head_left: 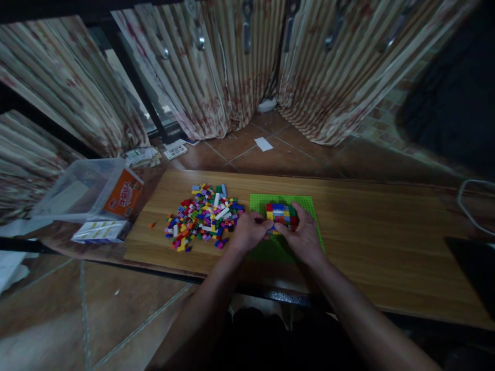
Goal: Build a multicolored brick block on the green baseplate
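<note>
A block of multicoloured toy building bricks [279, 212] stands on a green studded baseplate [284, 251]. My left hand [250, 231] is at the block's left front edge, fingers closed in a pinch at a small blue brick [274, 225]. Around the block's right side curls my right hand [303, 233], with its thumb at the front near the blue brick and its fingers behind the right edge. The two thumbs nearly meet. My hands hide part of the block's front and right side, so how the blue brick sits is hard to make out.
A heap of loose bricks [207, 214] lies left of the baseplate on the wooden table [371, 232]. One orange brick [152, 224] sits apart. Farther left are a clear plastic bin [87, 180], an orange box [124, 193] and a white carton [102, 232]. A dark flat object [474, 268] is at right.
</note>
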The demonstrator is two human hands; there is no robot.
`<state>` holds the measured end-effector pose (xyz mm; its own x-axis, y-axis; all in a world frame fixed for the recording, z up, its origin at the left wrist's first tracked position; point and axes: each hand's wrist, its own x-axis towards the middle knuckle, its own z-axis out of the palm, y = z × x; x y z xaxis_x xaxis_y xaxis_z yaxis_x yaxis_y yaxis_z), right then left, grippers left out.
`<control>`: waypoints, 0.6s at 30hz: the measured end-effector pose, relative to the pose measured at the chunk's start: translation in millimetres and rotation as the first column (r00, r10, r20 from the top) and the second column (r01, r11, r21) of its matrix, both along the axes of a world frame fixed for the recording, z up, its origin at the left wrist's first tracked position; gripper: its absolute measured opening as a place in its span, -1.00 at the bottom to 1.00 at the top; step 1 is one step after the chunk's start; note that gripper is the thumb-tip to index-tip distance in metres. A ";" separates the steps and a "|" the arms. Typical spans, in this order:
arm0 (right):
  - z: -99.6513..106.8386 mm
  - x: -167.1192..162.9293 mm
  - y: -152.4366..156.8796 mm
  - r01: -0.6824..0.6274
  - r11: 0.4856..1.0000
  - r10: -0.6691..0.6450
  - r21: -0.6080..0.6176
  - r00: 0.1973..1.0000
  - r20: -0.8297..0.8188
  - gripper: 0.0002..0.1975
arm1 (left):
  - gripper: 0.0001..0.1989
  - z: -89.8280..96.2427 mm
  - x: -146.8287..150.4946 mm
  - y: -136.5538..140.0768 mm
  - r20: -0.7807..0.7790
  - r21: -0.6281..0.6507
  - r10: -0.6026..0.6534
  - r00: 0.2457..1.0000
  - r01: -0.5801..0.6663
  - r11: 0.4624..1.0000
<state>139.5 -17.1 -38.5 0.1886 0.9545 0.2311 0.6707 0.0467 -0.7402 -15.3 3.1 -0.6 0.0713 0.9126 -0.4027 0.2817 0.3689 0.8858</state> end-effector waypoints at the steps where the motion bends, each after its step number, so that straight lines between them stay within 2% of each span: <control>1: -1.6 1.6 0.0 -0.014 1.000 0.014 0.011 1.000 -0.003 -0.29 | -0.87 0.3 0.3 -0.8 -0.004 -0.001 -0.009 1.000 0.009 1.000; 4: -5.4 4.7 1.6 -0.037 0.999 0.037 0.024 0.999 -0.014 -0.28 | -0.85 0.8 0.1 -3.3 -0.029 0.012 -0.038 0.999 0.038 0.999; 8: -4.0 7.7 6.3 -0.032 0.996 0.032 -0.084 0.999 0.007 -0.20 | -0.79 1.8 0.3 -7.9 -0.188 0.110 -0.074 0.979 0.096 0.989; 11: -0.3 11.7 10.2 -0.028 0.989 0.034 -0.148 0.999 0.040 -0.19 | -0.78 1.6 1.3 -11.8 -0.301 0.199 -0.049 0.952 0.113 0.973; 15: 6.1 14.6 14.4 0.014 0.977 0.006 -0.212 0.996 0.094 -0.17 | -0.72 2.6 -1.9 -15.5 -0.334 0.254 -0.057 0.941 0.149 0.956; 18: 14.6 12.8 14.3 -0.012 0.975 0.041 -0.223 0.991 0.124 -0.16 | -0.66 7.0 -7.5 -18.3 -0.345 0.263 -0.073 0.936 0.171 0.949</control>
